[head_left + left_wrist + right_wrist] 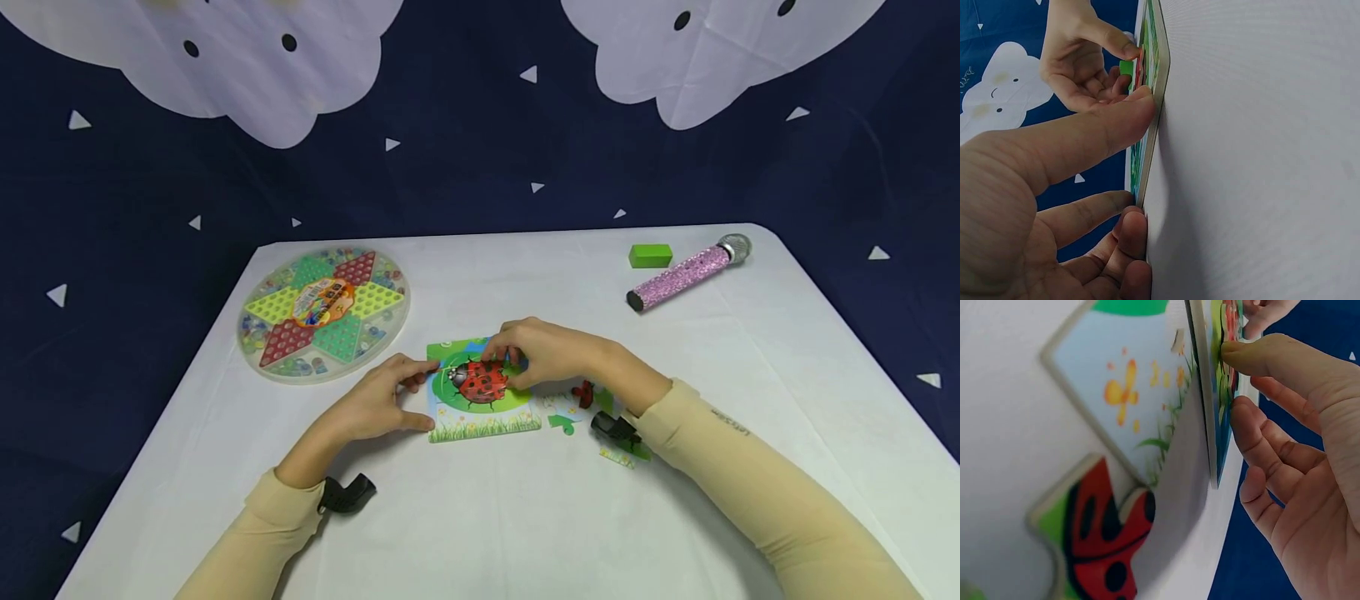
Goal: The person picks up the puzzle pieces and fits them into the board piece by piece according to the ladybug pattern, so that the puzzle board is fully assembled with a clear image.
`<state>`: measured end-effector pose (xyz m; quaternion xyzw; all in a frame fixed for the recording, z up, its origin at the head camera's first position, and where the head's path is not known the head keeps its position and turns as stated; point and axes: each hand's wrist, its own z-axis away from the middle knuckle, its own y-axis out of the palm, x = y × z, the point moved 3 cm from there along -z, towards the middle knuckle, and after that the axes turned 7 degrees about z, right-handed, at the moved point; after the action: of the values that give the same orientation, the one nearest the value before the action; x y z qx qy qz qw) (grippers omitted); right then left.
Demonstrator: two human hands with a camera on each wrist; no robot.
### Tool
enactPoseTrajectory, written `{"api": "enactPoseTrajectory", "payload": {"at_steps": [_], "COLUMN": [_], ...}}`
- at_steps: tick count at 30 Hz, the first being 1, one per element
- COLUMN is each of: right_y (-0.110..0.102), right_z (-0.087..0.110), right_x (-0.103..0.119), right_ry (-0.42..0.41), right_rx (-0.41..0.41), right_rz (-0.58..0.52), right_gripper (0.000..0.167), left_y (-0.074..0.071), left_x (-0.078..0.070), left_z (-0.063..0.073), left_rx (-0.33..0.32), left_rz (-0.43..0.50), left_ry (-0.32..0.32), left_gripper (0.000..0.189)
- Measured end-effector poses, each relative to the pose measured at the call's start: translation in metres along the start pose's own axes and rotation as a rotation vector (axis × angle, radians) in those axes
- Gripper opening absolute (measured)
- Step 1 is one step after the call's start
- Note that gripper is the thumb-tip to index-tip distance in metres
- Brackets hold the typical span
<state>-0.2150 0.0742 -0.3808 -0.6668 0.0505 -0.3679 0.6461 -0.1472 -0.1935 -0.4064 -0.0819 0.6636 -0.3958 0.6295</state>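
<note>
A ladybug jigsaw puzzle board (480, 429) lies flat on the white table. My left hand (378, 398) touches its left edge with thumb and forefinger spread apart; in the left wrist view the thumb (1116, 119) rests along the rim. Over the upper right of the picture, my right hand (551, 350) pinches a red ladybug puzzle piece (1139, 67) between thumb and fingers, at the board's surface. The piece's outline is partly hidden by the fingers. Beside the board lie loose pieces, including a red-and-black one (1100, 531) and a pale blue one with flowers (1129, 394).
A round Chinese checkers set (322, 317) with marbles sits at the back left. At the back right are a green block (650, 256) and a pink glitter microphone (686, 275). A small green piece (561, 423) lies near the right forearm. Behind the table hangs a dark blue cloth (465, 167).
</note>
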Motion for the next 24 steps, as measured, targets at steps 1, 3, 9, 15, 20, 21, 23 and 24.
{"api": "enactPoseTrajectory", "payload": {"at_steps": [1,3,9,15,20,21,23,24], "right_y": [-0.001,-0.003,-0.009,-0.006,0.003,0.004,0.008,0.01], "right_z": [0.001,0.004,0.014,0.015,0.008,0.006,0.002,0.001], "right_x": [-0.001,-0.003,-0.011,-0.006,0.01,0.013,0.017,0.019], "right_ry": [0.005,0.022,0.075,0.096,0.156,0.171,0.202,0.217], "right_rx": [-0.001,-0.006,-0.021,-0.022,-0.044,-0.052,-0.066,-0.073], "right_rz": [-0.007,-0.023,-0.05,0.004,0.115,0.134,0.16,0.167], "right_gripper": [0.047,0.048,0.05,0.053,0.059,0.06,0.062,0.062], "left_y": [0.0,-0.001,0.0,0.0,0.0,0.0,0.0,0.0], "left_x": [0.0,0.0,-0.002,-0.001,0.001,0.001,0.001,0.001], "left_z": [0.0,0.001,0.001,0.0,0.0,0.0,0.0,-0.001], "left_rx": [-0.002,-0.003,0.003,0.004,0.007,0.007,0.008,0.007], "left_rz": [0.0,0.001,0.01,0.006,0.009,0.009,0.008,0.007], "left_ry": [0.001,0.002,-0.002,0.004,0.005,0.005,0.005,0.006], "left_gripper": [0.085,0.085,0.085,0.085,0.085,0.085,0.085,0.085]}}
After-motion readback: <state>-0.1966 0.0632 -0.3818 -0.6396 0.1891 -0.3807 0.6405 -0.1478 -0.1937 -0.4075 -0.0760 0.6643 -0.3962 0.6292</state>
